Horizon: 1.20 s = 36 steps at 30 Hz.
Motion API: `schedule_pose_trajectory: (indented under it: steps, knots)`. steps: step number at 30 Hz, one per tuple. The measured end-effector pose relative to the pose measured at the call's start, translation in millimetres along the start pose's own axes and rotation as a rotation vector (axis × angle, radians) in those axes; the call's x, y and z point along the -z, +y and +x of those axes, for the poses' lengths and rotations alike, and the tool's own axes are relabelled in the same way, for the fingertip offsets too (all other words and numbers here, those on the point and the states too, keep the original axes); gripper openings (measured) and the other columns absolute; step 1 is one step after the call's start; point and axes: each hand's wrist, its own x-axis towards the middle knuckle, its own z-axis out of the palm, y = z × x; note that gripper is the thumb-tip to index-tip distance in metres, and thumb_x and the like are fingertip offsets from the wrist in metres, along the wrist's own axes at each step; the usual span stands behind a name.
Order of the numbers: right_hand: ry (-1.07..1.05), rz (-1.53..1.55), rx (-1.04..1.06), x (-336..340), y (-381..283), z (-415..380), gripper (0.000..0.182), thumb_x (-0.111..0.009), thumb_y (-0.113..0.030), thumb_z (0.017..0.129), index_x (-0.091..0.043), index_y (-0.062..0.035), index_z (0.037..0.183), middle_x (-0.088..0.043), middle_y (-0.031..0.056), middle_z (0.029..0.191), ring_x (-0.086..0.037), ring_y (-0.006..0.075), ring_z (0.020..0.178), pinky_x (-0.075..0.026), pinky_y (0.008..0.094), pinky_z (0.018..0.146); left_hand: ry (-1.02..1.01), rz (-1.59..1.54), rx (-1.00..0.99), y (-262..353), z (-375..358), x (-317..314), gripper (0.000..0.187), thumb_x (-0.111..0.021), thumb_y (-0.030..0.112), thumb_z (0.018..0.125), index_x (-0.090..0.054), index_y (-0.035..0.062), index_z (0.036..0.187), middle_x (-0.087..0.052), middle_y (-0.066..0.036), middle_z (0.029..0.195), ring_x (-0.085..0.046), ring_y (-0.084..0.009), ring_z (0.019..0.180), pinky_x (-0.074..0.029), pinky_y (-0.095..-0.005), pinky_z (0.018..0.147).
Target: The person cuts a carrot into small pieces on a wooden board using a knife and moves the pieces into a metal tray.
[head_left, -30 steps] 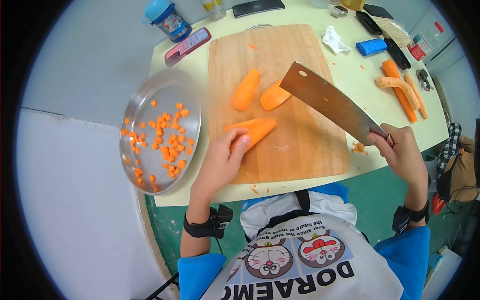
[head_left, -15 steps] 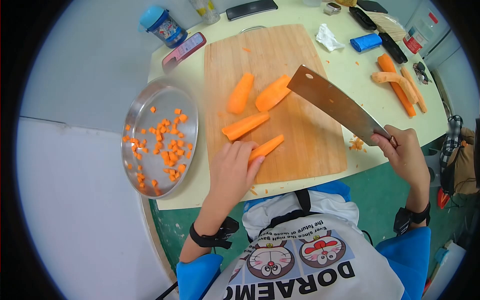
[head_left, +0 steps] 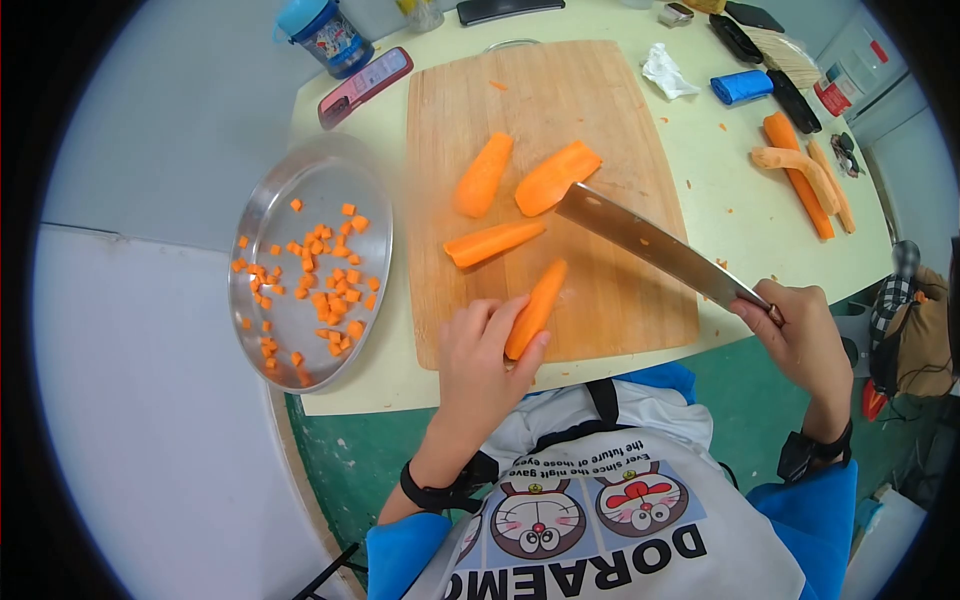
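Note:
My left hand (head_left: 487,352) grips a carrot piece (head_left: 537,310) between thumb and fingers at the near part of the wooden cutting board (head_left: 600,90). The piece points away from me, tilted to the right. In my right hand (head_left: 795,335) is the handle of a cleaver (head_left: 650,241), its blade over the board's right half. Beyond the held piece lies another carrot piece (head_left: 494,243), with two thicker pieces farther back, one on the left (head_left: 484,176) and one on the right (head_left: 558,178).
Left of the board, an oval metal tray (head_left: 382,270) holds many carrot cubes. A phone (head_left: 365,87) and a blue bottle (head_left: 331,38) stand behind it. At right are a whole carrot (head_left: 800,185), crumpled tissue (head_left: 667,73) and a blue roll (head_left: 741,87).
My left hand has moved slightly right and toward me, and the carrot piece in it has turned to a steeper angle. The cleaver has come lower, its blade tip nearer the board's middle.

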Motion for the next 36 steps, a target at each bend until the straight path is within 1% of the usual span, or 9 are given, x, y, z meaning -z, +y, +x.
schedule_pose_trajectory:
  steps: [10,15,19,21,22,25,27,34,36]
  knots:
    - [0.081,-0.007,-0.088,-6.3,6.0,-2.7,0.025,-0.063,-0.017,0.083,-0.054,0.001,0.069,-0.04,0.0144,0.046,-0.035,0.0259,0.039,-0.03,0.0329,0.042,0.05,-0.005,0.045,-0.8,0.6,-3.8,0.037,-0.069,0.018,0.073,-0.059,0.0048,0.107,-0.053,-0.01,0.095,-0.051,-0.0225,0.081,-0.037,-0.0331,0.072]
    - [0.079,-0.006,-0.126,-4.2,8.7,-8.5,0.027,-0.064,-0.018,0.083,-0.054,0.0014,0.068,-0.038,0.0136,0.046,-0.033,0.0249,0.04,-0.029,0.0331,0.041,-0.006,-0.063,0.094,2.9,9.0,-1.3,0.037,-0.07,0.017,0.074,-0.059,0.004,0.106,-0.053,-0.011,0.095,-0.053,-0.0256,0.082,-0.04,-0.0355,0.075]
    - [0.039,0.035,-0.112,-6.2,7.1,-12.2,0.026,-0.065,-0.019,0.082,-0.053,0.0002,0.068,-0.04,0.0136,0.047,-0.037,0.0268,0.04,-0.031,0.0332,0.042,-0.104,-0.162,0.195,4.9,8.2,-1.3,0.035,-0.071,0.01,0.073,-0.059,0.0014,0.105,-0.053,-0.011,0.094,-0.056,-0.0255,0.08,-0.046,-0.0305,0.067]
    - [0.008,0.049,-0.107,-8.3,4.3,-14.3,0.025,-0.065,-0.018,0.081,-0.053,-0.0004,0.069,-0.041,0.0135,0.047,-0.04,0.0276,0.04,-0.032,0.0334,0.042,-0.038,-0.115,0.048,7.2,6.2,-5.9,0.035,-0.071,0.009,0.073,-0.059,0.001,0.105,-0.053,-0.011,0.09,-0.056,-0.0234,0.076,-0.046,-0.028,0.063]
    - [0.004,0.015,-0.079,-9.8,2.3,-16.3,0.023,-0.065,-0.018,0.08,-0.053,-0.0015,0.069,-0.043,0.0129,0.048,-0.043,0.0281,0.041,-0.034,0.0339,0.042,-0.049,-0.117,0.049,8.2,5.2,-8.3,0.035,-0.071,0.009,0.073,-0.059,0.001,0.105,-0.053,-0.011,0.09,-0.056,-0.0234,0.076,-0.046,-0.028,0.063]
    - [0.004,-0.013,-0.043,-14.2,-5.9,-22.1,0.022,-0.066,-0.017,0.079,-0.053,-0.0034,0.069,-0.047,0.0113,0.051,-0.048,0.0284,0.043,-0.037,0.0348,0.042,-0.001,-0.153,0.117,10.1,2.3,-13.8,0.035,-0.072,0.009,0.072,-0.06,0.0009,0.104,-0.052,-0.01,0.087,-0.055,-0.0224,0.074,-0.046,-0.0281,0.063]
    - [0.015,-0.011,-0.031,-14.1,-9.6,-24.8,0.021,-0.067,-0.017,0.078,-0.052,-0.0043,0.069,-0.049,0.0103,0.052,-0.049,0.0281,0.044,-0.037,0.0353,0.042,0.004,-0.057,0.067,10.5,2.8,-15.5,0.04,-0.073,0.017,0.07,-0.061,0.0067,0.106,-0.051,-0.007,0.083,-0.05,-0.0208,0.069,-0.04,-0.0307,0.062]
    - [-0.044,-0.058,0.012,-11.2,-11.8,-26.5,0.021,-0.067,-0.016,0.076,-0.05,-0.0055,0.07,-0.05,0.0084,0.055,-0.05,0.0277,0.046,-0.038,0.0362,0.042,0.048,-0.032,-0.027,7.6,6.5,-16.7,0.038,-0.073,0.017,0.068,-0.064,0.0078,0.104,-0.05,-0.005,0.079,-0.047,-0.0175,0.064,-0.036,-0.0287,0.058]
    - [-0.052,-0.063,0.004,-11.3,-11.5,-26.1,0.021,-0.067,-0.016,0.075,-0.05,-0.0057,0.07,-0.05,0.0083,0.055,-0.05,0.0278,0.046,-0.038,0.0363,0.042,0.002,-0.034,0.021,11.9,9.0,-13.0,0.029,-0.073,0.011,0.068,-0.064,0.001,0.094,-0.053,-0.009,0.079,-0.053,-0.022,0.069,-0.042,-0.0291,0.059]
